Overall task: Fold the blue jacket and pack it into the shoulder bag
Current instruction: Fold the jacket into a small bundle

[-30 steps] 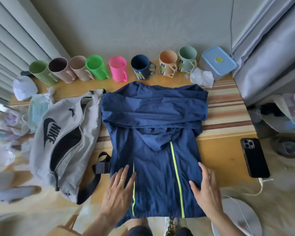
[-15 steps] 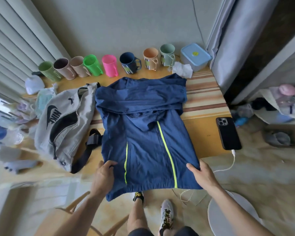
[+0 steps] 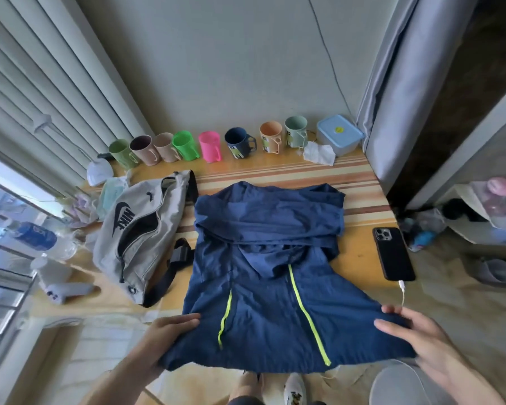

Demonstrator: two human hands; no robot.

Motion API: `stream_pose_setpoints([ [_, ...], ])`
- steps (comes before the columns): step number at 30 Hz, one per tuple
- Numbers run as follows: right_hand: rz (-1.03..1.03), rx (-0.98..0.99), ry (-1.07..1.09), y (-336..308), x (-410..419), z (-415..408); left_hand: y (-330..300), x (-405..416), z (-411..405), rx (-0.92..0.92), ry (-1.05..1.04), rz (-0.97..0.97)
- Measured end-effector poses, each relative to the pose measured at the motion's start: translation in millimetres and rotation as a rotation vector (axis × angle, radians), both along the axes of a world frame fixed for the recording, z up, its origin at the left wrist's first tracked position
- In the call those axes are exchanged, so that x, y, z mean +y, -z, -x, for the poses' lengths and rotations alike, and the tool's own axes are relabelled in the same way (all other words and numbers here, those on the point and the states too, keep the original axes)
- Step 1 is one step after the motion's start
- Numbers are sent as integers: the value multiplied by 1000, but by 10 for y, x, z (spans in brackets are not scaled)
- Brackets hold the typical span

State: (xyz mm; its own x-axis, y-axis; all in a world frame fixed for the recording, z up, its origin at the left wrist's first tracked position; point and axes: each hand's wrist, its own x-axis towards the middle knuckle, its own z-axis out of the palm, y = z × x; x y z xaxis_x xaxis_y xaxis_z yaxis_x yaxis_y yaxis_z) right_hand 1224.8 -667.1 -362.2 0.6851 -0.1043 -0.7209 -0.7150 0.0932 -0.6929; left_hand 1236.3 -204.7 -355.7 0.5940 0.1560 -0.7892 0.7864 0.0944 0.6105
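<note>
The thin navy-blue jacket with neon-yellow zip lines (image 3: 275,276) lies spread on the yellow wooden counter with striped inlay (image 3: 360,260), its upper part already folded: the sleeves lie across the chest in a band and the hood points down over them. The lower half is not yet folded; its hem hangs off the near edge of the counter, lifted by both hands. The left hand (image 3: 165,331) grips the left hem corner, fingers (image 3: 187,318) closed over the cloth. The right hand (image 3: 415,334) holds the right hem corner, thumb on top, the fingers (image 3: 390,325) curled round the edge.

The grey fabric shoulder bag with a black logo (image 3: 135,235) lies just beside the jacket on its left, main zip open, nothing of the jacket in it. By my reading the task is about half done: the bottom-up folds into a compact bundle remain, then the packing and probably zipping
</note>
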Motion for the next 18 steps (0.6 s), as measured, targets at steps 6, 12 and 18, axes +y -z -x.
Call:
stream_pose_setpoints([
  [6,-97,-83,199,-361,87,-1214,-372,121,-835,-40,-137,368],
  [12,-251,-256,481,-136,466,-2766,-284,62,-2184,-102,-390,408],
  [18,571,-186,-130,357,982,-3195,459,135,-3111,-84,-458,254],
])
